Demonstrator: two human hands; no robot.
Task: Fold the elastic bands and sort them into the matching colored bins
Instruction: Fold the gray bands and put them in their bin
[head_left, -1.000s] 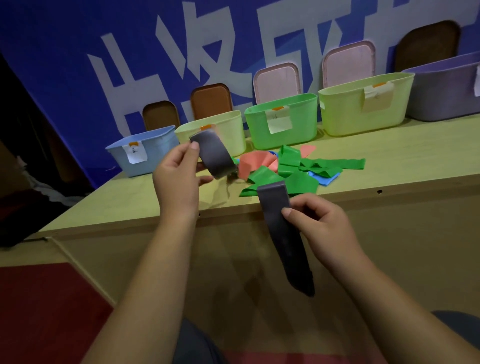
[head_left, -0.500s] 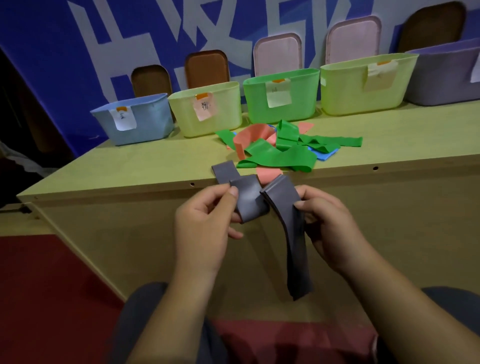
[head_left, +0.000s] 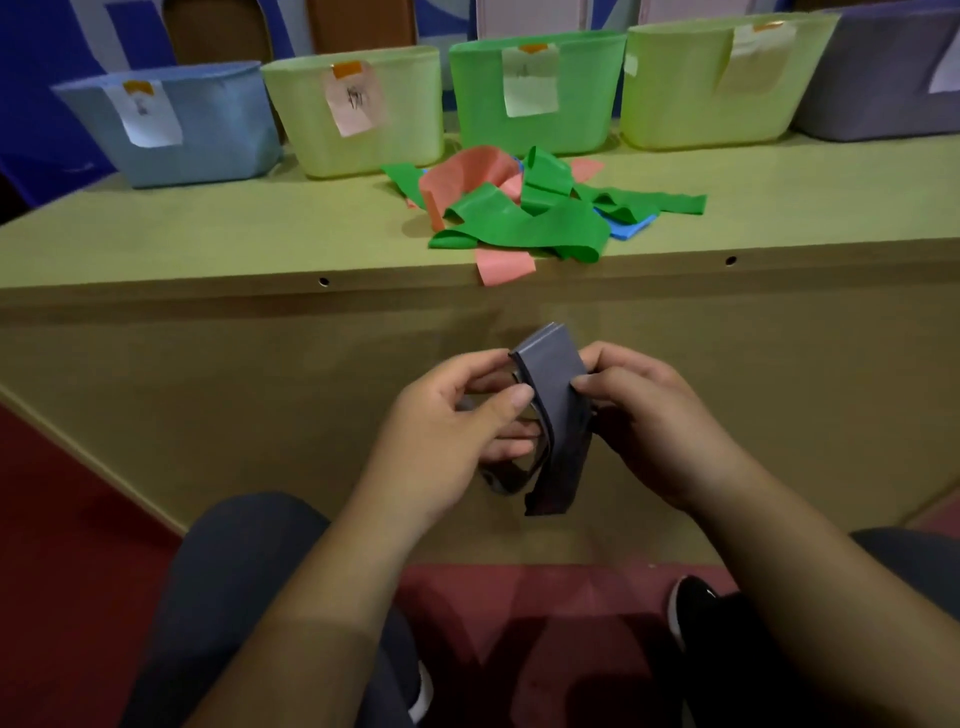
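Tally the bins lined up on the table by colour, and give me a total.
light blue bin: 1
pale yellow-green bins: 2
green bin: 1
purple-grey bin: 1
Total: 5
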